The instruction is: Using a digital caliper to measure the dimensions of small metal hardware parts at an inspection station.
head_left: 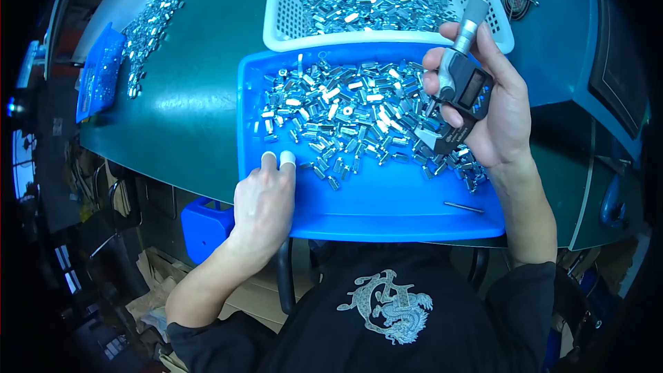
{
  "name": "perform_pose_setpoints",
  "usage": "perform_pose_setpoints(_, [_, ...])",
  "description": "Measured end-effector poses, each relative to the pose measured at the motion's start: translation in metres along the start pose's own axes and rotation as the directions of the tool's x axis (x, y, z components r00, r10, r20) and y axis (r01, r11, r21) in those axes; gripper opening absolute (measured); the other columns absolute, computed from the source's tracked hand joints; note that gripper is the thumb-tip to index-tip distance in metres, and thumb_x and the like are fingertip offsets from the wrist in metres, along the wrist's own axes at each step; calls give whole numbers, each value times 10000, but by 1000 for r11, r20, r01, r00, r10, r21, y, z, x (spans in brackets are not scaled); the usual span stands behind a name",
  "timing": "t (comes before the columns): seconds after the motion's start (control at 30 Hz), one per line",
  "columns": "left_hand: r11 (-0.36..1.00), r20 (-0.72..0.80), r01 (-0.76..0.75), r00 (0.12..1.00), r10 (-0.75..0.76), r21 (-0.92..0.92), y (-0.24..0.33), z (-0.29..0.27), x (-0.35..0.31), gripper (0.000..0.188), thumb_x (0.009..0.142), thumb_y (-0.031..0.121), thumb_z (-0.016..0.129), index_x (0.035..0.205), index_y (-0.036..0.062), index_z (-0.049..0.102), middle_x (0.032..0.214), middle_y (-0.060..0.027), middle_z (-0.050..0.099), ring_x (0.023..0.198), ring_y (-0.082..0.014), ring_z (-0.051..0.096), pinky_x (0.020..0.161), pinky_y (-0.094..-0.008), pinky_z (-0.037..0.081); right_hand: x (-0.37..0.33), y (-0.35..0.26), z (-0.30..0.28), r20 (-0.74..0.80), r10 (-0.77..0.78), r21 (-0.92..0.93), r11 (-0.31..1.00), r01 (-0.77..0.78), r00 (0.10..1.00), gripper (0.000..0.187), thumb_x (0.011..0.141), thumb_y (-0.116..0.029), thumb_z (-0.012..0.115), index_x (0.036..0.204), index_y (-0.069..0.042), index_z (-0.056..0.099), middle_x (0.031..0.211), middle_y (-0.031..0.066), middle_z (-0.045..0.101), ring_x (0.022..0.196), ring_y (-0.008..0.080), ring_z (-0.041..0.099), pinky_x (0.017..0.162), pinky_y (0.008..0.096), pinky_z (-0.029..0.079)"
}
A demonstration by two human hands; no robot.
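My right hand (pixel 510 121) is closed round a digital micrometer (pixel 471 86), a black-framed tool with a small screen and a silver thimble. It hangs over the right side of a shallow blue tray (pixel 387 226). Many small shiny metal fittings (pixel 352 121), hexagonal in look, lie spread in that tray. Whether a fitting sits between the micrometer's jaws cannot be made out. At the tray's left edge, my left hand (pixel 262 200) is palm down. Two of its fingers, with pale finger cots on the tips, stretch forward slightly apart near the pile; its thumb is hidden.
Behind the tray stands a white perforated basket (pixel 297 43) full of similar fittings. A thin metal pin (pixel 463 207) lies at the tray's front right. Far left, loose fittings (pixel 148 34) and a blue bin (pixel 99 79) rest on the green table (pixel 186 97).
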State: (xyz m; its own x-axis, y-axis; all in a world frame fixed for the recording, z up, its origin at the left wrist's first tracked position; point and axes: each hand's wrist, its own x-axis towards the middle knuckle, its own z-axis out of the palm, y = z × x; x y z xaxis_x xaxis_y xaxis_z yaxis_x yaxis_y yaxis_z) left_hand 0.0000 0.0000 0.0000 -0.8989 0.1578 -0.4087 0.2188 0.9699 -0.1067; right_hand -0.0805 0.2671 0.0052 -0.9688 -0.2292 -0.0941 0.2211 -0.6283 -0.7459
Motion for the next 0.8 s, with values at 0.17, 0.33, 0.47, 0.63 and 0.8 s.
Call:
perform_pose_setpoints(0.17, [942, -235, -155, 968, 84, -299, -13, 8, 5, 247, 687, -77, 551, 896, 40, 611, 795, -151, 554, 692, -352, 593, 605, -399, 508, 1, 0, 4, -12, -7, -8, 1000, 7, 1000, 442, 991, -402, 332, 1157, -12, 456, 881, 154, 633, 721, 153, 646, 412, 189, 456])
perform_pose_setpoints(0.33, [653, -313, -269, 948, 51, -708, 10, 11, 24, 198, 718, -106, 661, 867, 11, 605, 889, -79, 611, 726, -142, 641, 638, -258, 536, 0, -1, 2, -13, -2, -3, 1000, 2, 1000, 451, 986, -414, 346, 1154, -13, 464, 874, 145, 638, 724, 151, 645, 414, 191, 452])
perform_pose_setpoints(0.47, [501, -313, -319, 945, 99, -805, 33, 2, 39, 215, 720, -95, 660, 906, 9, 625, 950, -105, 618, 808, -180, 648, 690, -277, 538, 1, -1, 3, -59, 8, 24, 1000, -7, 998, 423, 998, -378, 321, 1162, -15, 461, 882, 156, 629, 704, 168, 644, 382, 197, 449])
perform_pose_setpoints(0.63, [564, -680, -751, 613, 402, -344, 30, -14, 51, 399, 725, 142, 745, 1090, 72, 604, 1128, -154, 564, 987, -312, 594, 821, -393, 503, 0, -3, -2, -62, -13, 11, 1000, 13, 998, 427, 997, -388, 322, 1167, -21, 457, 886, 150, 626, 719, 164, 643, 394, 197, 453])
perform_pose_setpoints(0.8, [334, -264, -920, 277, 924, 204, 17, -2, 52, 444, 866, 347, 497, 1279, 198, 435, 1368, -154, 416, 1292, -303, 395, 1064, -472, 312, 1, 0, -1, -75, -20, -17, 1000, 19, 997, 447, 973, -428, 377, 1123, -24, 497, 864, 132, 637, 703, 137, 643, 407, 194, 439])
